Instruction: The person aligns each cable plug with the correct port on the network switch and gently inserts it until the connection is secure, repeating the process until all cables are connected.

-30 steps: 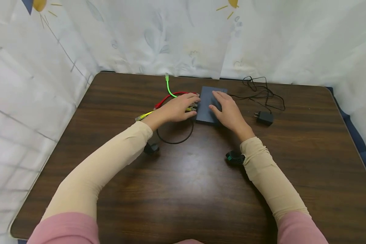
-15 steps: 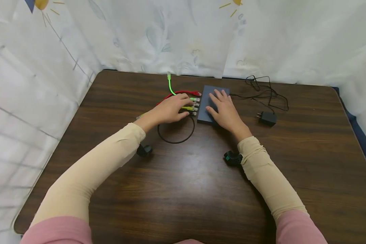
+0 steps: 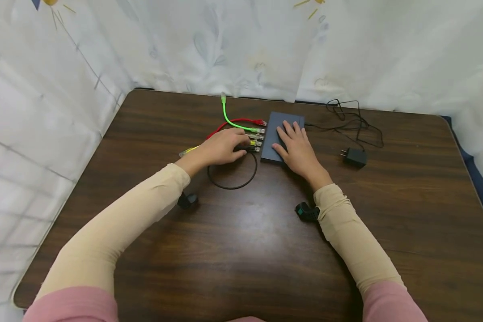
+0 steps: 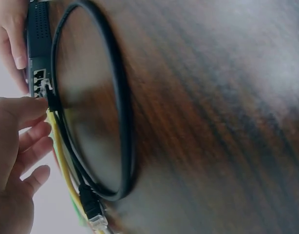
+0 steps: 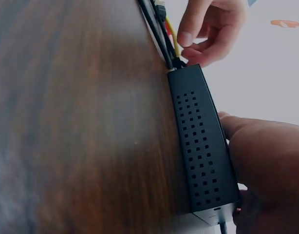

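A dark blue network switch (image 3: 270,138) lies flat on the table in the head view. My right hand (image 3: 299,150) rests on its top with fingers spread. Just left of it my left hand (image 3: 221,146) hovers over several network cable plugs, fingers loosely curled. The black cable (image 3: 254,172) loops toward me; in the left wrist view, the thumb tip is right at its boot (image 4: 53,100), close to the ports (image 4: 40,78). Beside it line up the yellow plug (image 3: 257,143), a pale plug (image 3: 256,136), the green cable (image 3: 226,112) and the red plug (image 3: 260,122).
A black power adapter (image 3: 355,157) lies right of the switch, its thin cord (image 3: 360,127) tangled behind it and running to the switch. The wooden table (image 3: 241,250) backs onto white patterned curtains (image 3: 165,44).
My left hand has drawn back slightly to the left, so the plugs beside the switch show more. My right hand's fingers have spread out on the switch.
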{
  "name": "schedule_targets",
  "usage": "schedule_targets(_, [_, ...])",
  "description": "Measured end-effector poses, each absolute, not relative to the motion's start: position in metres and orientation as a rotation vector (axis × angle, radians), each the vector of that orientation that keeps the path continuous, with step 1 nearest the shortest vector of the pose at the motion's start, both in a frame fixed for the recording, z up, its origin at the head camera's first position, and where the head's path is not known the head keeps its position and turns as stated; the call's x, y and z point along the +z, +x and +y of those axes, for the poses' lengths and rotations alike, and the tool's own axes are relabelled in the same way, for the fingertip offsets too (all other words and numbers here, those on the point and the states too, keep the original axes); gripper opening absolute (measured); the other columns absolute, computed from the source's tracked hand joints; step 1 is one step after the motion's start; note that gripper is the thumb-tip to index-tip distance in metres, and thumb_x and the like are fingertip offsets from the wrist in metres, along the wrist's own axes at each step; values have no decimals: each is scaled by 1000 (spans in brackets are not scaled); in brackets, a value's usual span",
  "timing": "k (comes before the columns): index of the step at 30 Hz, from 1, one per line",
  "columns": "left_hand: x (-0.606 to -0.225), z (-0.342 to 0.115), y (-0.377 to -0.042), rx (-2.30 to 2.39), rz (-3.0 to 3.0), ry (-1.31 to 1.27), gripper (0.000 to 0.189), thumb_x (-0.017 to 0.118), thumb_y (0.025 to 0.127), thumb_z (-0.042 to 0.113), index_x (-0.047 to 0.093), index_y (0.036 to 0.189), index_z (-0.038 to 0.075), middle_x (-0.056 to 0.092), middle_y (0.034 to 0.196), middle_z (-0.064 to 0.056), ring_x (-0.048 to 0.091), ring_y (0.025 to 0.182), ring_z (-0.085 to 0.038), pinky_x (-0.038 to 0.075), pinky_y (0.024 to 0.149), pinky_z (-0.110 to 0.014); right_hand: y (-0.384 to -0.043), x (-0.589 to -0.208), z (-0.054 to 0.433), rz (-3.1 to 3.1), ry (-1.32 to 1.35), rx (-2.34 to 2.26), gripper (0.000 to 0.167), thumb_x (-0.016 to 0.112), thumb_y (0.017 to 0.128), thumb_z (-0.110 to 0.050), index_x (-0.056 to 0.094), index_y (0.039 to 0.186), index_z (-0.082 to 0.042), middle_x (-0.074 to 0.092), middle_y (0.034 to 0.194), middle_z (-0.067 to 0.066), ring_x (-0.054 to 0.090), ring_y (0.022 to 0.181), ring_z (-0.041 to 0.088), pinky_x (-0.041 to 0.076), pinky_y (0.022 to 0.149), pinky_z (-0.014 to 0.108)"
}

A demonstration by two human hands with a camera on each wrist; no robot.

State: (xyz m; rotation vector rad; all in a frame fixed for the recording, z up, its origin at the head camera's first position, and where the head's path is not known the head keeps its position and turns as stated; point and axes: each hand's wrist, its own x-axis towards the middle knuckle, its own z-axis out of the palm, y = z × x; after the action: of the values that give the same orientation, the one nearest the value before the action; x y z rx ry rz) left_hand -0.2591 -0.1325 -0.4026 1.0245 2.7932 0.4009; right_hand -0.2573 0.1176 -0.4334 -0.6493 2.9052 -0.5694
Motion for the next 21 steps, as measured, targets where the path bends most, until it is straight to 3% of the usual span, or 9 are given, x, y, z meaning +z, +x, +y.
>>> schedule_targets(4, [-405, -132, -261, 398, 2801, 1039, 24, 66, 92, 20, 68, 114, 11, 62, 107, -7, 61, 93, -22, 50, 84, -39, -257, -433, 118, 2910, -647, -555, 63, 43, 102, -42, 24, 154, -10, 12, 163, 13, 3, 151, 37, 2, 122, 51])
schedule_targets(15, [-406, -134, -261, 372, 2815, 1007, 18, 64, 93, 17, 69, 109, 11, 63, 106, -6, 63, 94, -22, 51, 86, -39, -256, -427, 112, 2888, -678, -472, 64, 38, 104, -41, 20, 155, -8, 8, 163, 16, 0, 150, 39, 3, 122, 52])
schedule_targets(21, [-408, -130, -261, 365, 2813, 1024, 10, 62, 94, 16, 69, 101, 12, 63, 103, -5, 63, 92, -20, 52, 85, -37, -254, -428, 115, 2905, -661, -497, 64, 42, 103, -40, 23, 154, -7, 12, 162, 16, 4, 150, 39, 7, 122, 52])
